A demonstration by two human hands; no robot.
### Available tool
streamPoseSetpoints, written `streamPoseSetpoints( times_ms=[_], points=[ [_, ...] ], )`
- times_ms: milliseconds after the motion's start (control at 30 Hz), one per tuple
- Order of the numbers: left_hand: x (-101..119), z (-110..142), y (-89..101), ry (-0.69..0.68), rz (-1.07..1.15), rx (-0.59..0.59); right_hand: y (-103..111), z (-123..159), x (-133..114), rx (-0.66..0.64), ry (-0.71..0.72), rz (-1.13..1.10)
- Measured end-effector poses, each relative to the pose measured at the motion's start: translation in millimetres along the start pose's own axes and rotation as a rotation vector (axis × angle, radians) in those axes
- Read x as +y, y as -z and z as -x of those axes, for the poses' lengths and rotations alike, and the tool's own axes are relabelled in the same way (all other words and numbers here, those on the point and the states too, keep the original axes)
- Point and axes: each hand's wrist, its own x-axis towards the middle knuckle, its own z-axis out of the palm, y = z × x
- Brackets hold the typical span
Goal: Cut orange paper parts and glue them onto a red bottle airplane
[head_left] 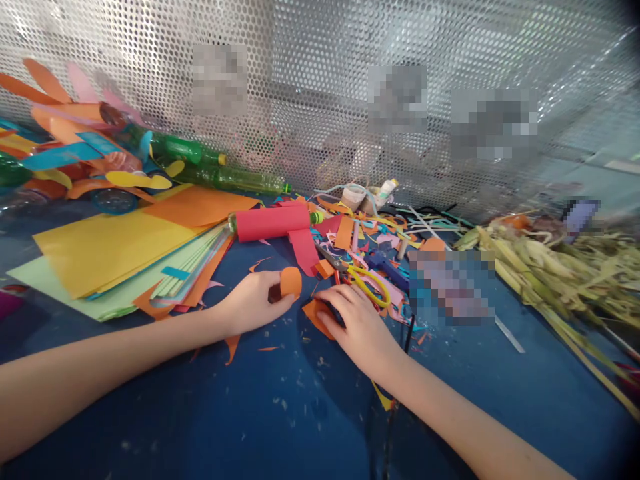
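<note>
On the blue worktop (225, 413), near side, from my remote post I list the following.

Item: left hand (255, 300), thumb and fingers closed on a small orange piece (291, 283), raised between the tips. Long axis upright, rounded end up.

Item: right hand (363, 327), just beside, thumb and fingers pinching a second piece, an orange scrap (319, 321). Long axis slanting from upper left to lower right; one corner points left, toward my other hand.

Item: red-wrapped bottle (273, 223), lying beyond both hands, apart from them. Long axis runs left to right, nearly level; green cap (316, 218) points right. One red strip (303, 252) extends from its near side, toward the right hand.

Item: scissors with yellow handles (370, 285), beside the right hand's knuckles, blades pointing up and left, among coloured paper scraps (357, 235).

Item: stack of coloured sheets (120, 247), left of the bottle.

Item: green bottles (220, 177), lying farther back, before a perforated metal screen (300, 60).

Item: pale green husks (540, 267), heaped at far right.
</note>
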Motion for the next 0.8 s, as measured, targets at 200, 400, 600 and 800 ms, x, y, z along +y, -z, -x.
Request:
streamPoseSetpoints(
  times_ms=[200, 400, 600, 800],
  points=[
    [3, 0, 0.8, 0.046, 0.139, -0.075, 3, -2, -2, 0.022, -0.066, -0.247],
    [2, 0, 1.1, -0.037, 0.138, -0.081, 1, -3, 0, -0.027, -0.168, -0.531],
    [-2, -2, 2.6, -0.030, 0.083, -0.051, -13, -7, 1, -0.026, -0.245, -0.627],
    [-4, -3, 0.5, -0.036, 0.107, -0.072, -17, -12, -3, 0.015, -0.318, -0.627]
  ],
)
